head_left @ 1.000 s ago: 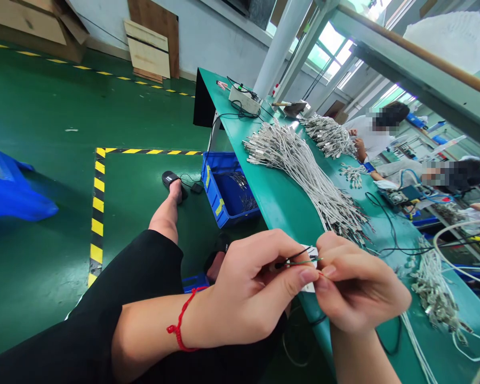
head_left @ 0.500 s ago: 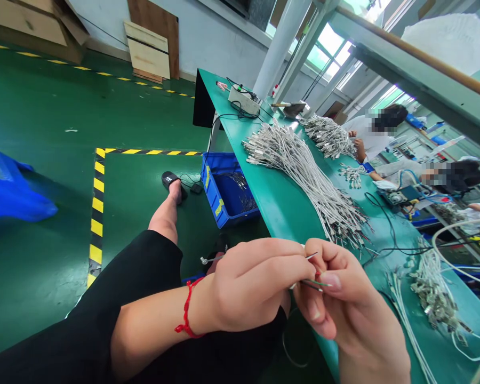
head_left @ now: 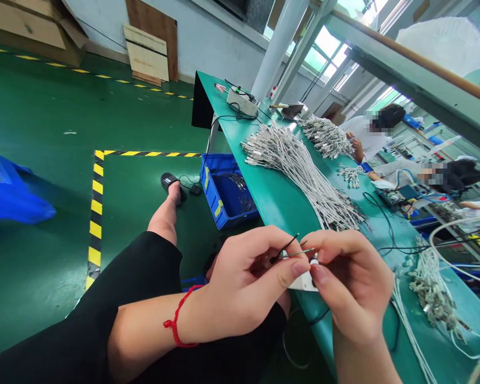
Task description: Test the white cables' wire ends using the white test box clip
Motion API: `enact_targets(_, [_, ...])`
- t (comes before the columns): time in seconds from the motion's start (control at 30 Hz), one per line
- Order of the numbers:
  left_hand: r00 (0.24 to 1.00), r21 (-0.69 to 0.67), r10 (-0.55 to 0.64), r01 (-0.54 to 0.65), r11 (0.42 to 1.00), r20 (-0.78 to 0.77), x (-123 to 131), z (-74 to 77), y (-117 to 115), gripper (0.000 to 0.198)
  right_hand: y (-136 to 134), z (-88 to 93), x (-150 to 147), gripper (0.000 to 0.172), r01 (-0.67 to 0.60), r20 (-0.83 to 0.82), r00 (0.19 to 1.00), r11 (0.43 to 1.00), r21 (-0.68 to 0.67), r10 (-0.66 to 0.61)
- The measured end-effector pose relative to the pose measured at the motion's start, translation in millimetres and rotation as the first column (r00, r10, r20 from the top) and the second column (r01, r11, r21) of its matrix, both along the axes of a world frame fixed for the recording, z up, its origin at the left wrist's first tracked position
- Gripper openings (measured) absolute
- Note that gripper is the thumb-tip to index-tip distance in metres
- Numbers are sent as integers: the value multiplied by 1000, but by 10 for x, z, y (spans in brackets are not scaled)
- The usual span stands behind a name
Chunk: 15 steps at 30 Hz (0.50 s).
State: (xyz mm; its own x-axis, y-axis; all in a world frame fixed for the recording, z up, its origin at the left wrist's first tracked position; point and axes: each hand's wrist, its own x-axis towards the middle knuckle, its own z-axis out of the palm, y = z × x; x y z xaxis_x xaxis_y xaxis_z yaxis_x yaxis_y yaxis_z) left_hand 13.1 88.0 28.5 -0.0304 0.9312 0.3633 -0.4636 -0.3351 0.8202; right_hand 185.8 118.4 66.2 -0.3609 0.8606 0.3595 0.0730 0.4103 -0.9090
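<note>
My left hand (head_left: 244,293), with a red cord bracelet (head_left: 180,320) on the wrist, is closed in a pinch around thin wires. A black wire (head_left: 289,243) and a green wire (head_left: 302,252) stick out past its fingertips toward the other hand. Close beside it, my right hand (head_left: 356,282) has thumb and forefinger nearly together at a small white bit (head_left: 314,261); what exactly they grip is hidden. Beneath the fingertips, a white block-like object (head_left: 303,282) partly shows at the table edge.
A large bundle of white-grey cables (head_left: 300,170) lies on the green table (head_left: 272,200), with more cables (head_left: 434,288) at right. A blue crate (head_left: 220,205) holding wires stands on the floor. Co-workers (head_left: 372,133) sit across the table.
Both hands have turned and drawn slightly apart at the fingertips. The black and green wires now show at my left fingers. The white block-like object has come into view beneath them.
</note>
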Motion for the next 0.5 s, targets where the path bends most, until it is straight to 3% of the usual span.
enact_targets(0.1, [973,-178,-156,186,966,171,19,36,-24,11,68,-84,0,38,0,23,1000,924,383,-10])
enact_targets(0.2, [958,-265,-180,238,934,224,25,41,-18,17,128,-101,1,41,15,51,997,819,573,-53])
enact_targets(0.27, [954,-288,-182,248,925,238,25,39,-14,20,140,-86,10,37,25,93,990,785,619,-105])
enact_targets(0.5, [959,-296,-179,240,925,218,22,44,-29,19,86,-72,51,31,41,169,964,745,666,-203])
